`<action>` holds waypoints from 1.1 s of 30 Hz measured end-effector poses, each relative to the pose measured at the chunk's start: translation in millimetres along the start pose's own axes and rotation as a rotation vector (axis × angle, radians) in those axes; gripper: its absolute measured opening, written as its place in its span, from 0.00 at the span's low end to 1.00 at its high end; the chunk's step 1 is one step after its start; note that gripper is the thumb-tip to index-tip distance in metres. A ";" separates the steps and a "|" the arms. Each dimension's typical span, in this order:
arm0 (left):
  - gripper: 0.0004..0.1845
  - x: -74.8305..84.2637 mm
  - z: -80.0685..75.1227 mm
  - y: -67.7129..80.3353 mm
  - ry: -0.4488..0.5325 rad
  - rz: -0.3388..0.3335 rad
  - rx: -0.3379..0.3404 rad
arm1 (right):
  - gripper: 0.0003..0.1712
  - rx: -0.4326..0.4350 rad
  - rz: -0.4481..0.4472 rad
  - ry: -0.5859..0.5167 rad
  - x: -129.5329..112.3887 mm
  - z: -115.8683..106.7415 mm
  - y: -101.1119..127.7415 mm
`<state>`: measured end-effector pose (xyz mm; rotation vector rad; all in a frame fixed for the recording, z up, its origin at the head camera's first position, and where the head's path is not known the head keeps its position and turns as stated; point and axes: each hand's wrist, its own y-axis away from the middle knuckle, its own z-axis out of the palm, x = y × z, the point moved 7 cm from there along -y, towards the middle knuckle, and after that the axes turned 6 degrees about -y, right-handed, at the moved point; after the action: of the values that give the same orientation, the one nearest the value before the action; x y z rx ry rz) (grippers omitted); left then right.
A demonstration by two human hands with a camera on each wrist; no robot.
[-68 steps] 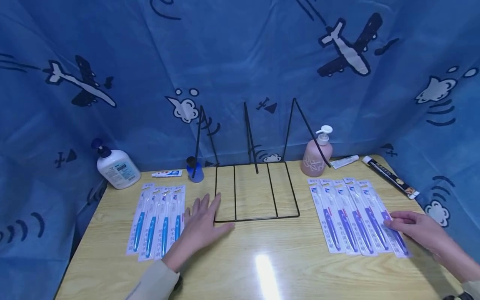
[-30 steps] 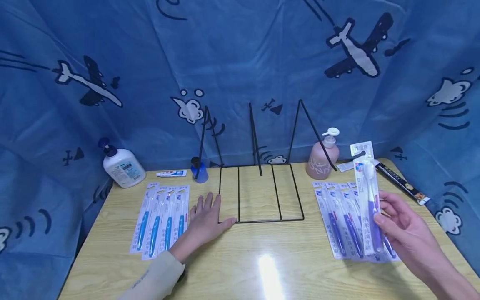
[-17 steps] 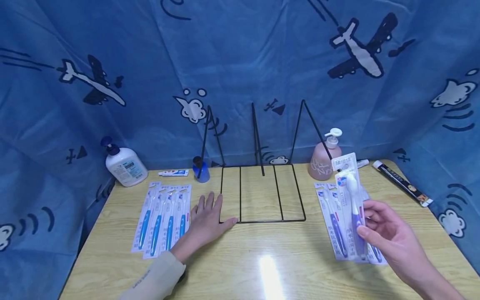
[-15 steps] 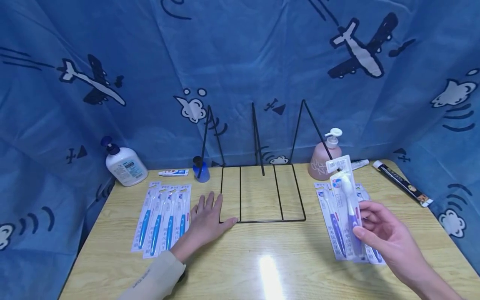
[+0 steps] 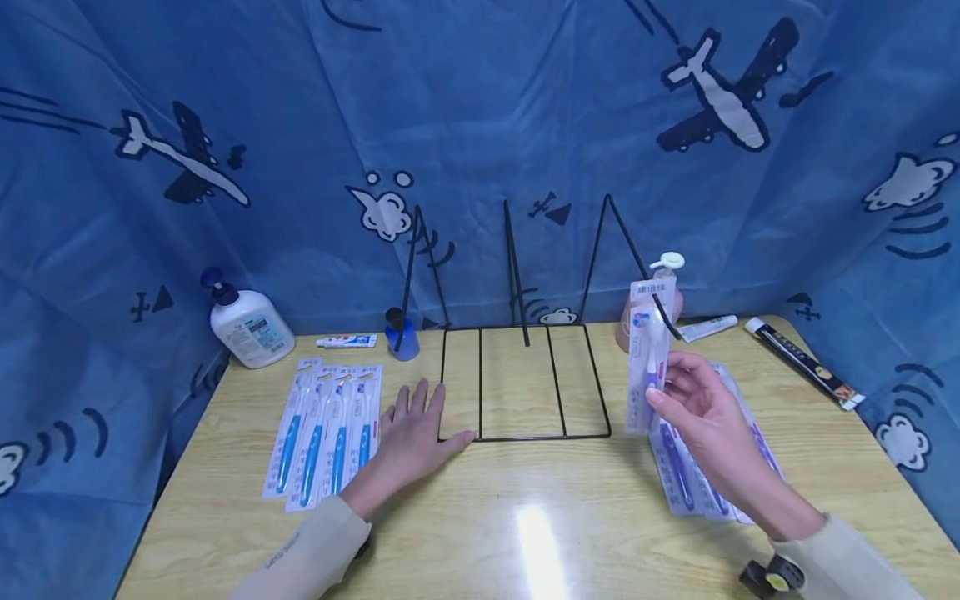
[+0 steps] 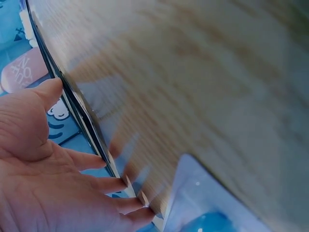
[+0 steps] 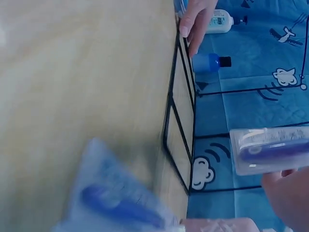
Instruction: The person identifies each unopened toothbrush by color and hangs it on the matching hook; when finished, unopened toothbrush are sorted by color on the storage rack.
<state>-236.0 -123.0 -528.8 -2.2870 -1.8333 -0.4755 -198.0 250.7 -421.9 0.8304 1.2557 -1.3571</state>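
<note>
My right hand [image 5: 701, 408] pinches a packaged purple toothbrush [image 5: 640, 367] by its lower half, thumb in front, holding it upright off the table. The right prong of a black wire display rack [image 5: 481, 383] comes out through the top of its card, with the tip in front. In the right wrist view the package [image 7: 270, 151] stands beyond the fingers. My left hand [image 5: 411, 433] lies spread on the table, fingers straight, at the front left corner of the rack's base. Several packaged purple toothbrushes [image 5: 677, 475] lie below my right hand, partly hidden by it.
Several packaged blue toothbrushes [image 5: 311, 446] lie at left. Behind stand a white pump bottle [image 5: 251, 329], a small blue bottle [image 5: 405, 343] and a pink pump bottle [image 5: 669, 260]. A small toothpaste tube [image 5: 347, 341], white tube [image 5: 707, 327] and black tube [image 5: 804, 362] lie near the back.
My right hand picked up the rightmost purple toothbrush package, lifted it and carried it left to the rack's right prong, which now passes through its card. My left hand stayed by the rack.
</note>
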 end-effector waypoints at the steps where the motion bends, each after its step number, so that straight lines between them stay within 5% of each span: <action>1: 0.54 0.3 -0.2 -0.1 0.002 0.001 0.004 | 0.23 0.000 0.003 -0.017 3.0 2.0 -8.0; 8: 0.54 2.4 -3.3 3.2 -0.003 0.015 0.016 | 0.22 0.073 -0.044 -0.096 17.7 11.4 -70.5; 16: 0.53 2.9 -2.7 3.0 -0.001 0.008 0.020 | 0.19 0.105 -0.019 -0.018 28.9 9.1 -125.3; 21: 0.51 11.7 -12.7 7.0 -0.011 0.005 0.005 | 0.18 0.119 0.017 -0.069 29.1 8.9 -136.1; 28: 0.50 12.8 -14.0 8.5 0.001 0.007 0.012 | 0.24 0.147 -0.080 0.039 10.6 4.5 -135.5; 33: 0.51 12.2 -14.3 9.7 0.004 -0.005 -0.002 | 0.26 0.133 -0.121 0.002 -5.8 5.3 -121.5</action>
<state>-226.2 -118.7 -510.5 -2.2818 -1.8377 -0.4821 -313.4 233.3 -387.3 0.8591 1.2443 -1.5505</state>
